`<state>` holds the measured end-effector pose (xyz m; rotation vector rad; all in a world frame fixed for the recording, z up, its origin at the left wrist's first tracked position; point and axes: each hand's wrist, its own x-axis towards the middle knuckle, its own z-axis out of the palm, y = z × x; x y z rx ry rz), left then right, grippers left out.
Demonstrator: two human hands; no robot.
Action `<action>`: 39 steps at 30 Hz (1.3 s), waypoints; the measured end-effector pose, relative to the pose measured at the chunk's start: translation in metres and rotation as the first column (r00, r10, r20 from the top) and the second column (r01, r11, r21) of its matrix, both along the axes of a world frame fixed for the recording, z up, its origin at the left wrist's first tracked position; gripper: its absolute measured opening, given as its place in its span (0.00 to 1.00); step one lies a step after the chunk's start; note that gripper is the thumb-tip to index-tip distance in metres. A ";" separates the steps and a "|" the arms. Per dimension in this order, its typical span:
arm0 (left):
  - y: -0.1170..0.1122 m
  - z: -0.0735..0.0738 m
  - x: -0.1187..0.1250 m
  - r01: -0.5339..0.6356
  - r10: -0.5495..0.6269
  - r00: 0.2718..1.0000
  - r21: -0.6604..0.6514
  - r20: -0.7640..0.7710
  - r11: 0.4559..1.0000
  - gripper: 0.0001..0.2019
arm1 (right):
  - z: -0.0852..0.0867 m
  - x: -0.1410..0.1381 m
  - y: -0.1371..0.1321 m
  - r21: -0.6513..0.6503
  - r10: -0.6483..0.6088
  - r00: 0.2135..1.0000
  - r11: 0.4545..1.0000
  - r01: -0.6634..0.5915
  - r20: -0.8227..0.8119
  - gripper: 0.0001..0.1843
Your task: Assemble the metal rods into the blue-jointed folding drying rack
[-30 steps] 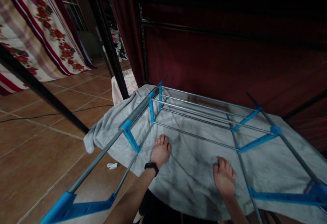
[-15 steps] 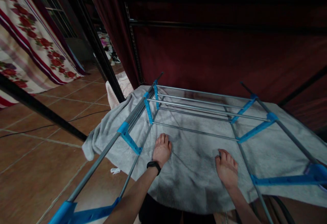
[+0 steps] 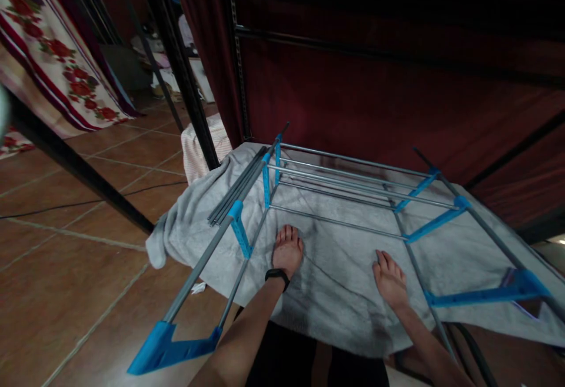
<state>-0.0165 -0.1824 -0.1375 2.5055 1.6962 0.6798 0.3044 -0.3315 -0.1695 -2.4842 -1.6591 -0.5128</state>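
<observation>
A grey towel (image 3: pixel 335 281) lies spread over a lower tier of a drying rack (image 3: pixel 353 189) made of grey metal rods and blue plastic brackets. My left hand (image 3: pixel 288 251) rests flat on the towel, fingers stretched forward, a black band on its wrist. My right hand (image 3: pixel 389 278) lies flat on the towel too, fingers apart, close to a slanting rod on its right. Neither hand holds anything. The towel's left corner (image 3: pixel 159 245) droops off the rack's side.
A dark red curtain (image 3: pixel 375 92) hangs behind the rack. Black metal posts (image 3: pixel 185 80) stand at the left, with a pink-white cloth (image 3: pixel 198 148) at their foot. Brown floor tiles (image 3: pixel 66 269), a black cable and a floral sheet (image 3: pixel 57 51) fill the left side.
Both hands stay flat on the towel, drawn slightly nearer to me. The camera has shifted, so the rack's near blue bracket sits further right in view.
</observation>
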 end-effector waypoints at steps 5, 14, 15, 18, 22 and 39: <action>0.000 0.002 0.001 0.003 -0.002 1.000 -0.015 0.018 1.000 0.22 | -0.002 0.003 -0.001 -0.024 -0.006 1.000 1.000 0.006 -0.001 0.29; 0.000 -0.001 -0.002 -0.009 0.010 0.999 0.009 -0.042 1.000 0.22 | -0.011 0.004 -0.001 0.021 -0.010 1.000 1.000 0.010 -0.004 0.29; 0.000 -0.001 -0.002 -0.009 0.010 0.999 0.007 -0.047 1.000 0.21 | -0.011 0.004 -0.001 0.026 -0.011 1.000 1.000 0.011 -0.008 0.29; 0.000 0.000 -0.003 -0.009 0.010 0.998 0.011 -0.065 1.000 0.22 | -0.010 0.001 0.000 0.027 -0.024 1.000 0.999 0.025 -0.015 0.29; 0.000 0.001 -0.003 0.000 0.002 0.997 0.029 -0.071 1.000 0.22 | -0.006 -0.002 -0.001 0.002 -0.031 0.999 1.000 0.031 -0.029 0.29; 0.001 0.004 -0.005 0.015 -0.012 0.995 0.034 -0.101 0.999 0.22 | 0.000 -0.009 -0.002 0.005 -0.050 0.993 0.999 0.051 -0.103 0.31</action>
